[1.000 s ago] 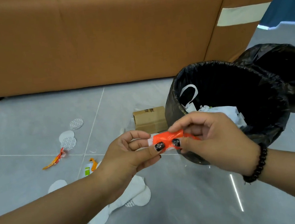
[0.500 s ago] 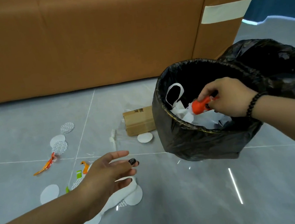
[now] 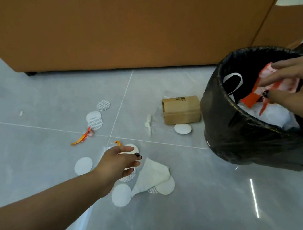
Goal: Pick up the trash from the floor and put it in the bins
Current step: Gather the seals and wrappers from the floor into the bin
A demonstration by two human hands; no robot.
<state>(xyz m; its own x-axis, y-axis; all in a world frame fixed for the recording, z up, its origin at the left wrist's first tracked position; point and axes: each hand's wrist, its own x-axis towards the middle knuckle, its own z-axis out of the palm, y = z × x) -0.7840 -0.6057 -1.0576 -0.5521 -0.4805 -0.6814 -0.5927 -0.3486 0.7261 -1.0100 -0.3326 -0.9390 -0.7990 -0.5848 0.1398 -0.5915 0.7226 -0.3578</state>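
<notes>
Your right hand point(image 3: 297, 93) pinches the orange wrapper point(image 3: 269, 88) over the bin point(image 3: 224, 125); your left hand point(image 3: 120, 162), fingers loosely spread, reaches toward white discs point(image 3: 83, 165) on the floor point(image 3: 37, 157).

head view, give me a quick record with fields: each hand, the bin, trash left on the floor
left hand: left hand low over the white round pads and white cloth piece, fingers loosely curled, holding nothing
right hand: right hand over the bin mouth, fingers on the orange and white wrapper; grip unclear
bin: black-lined bin, white trash inside
floor trash: cardboard box beside the bin, orange wrapper scrap, more white round pads
background: brown sofa
</notes>
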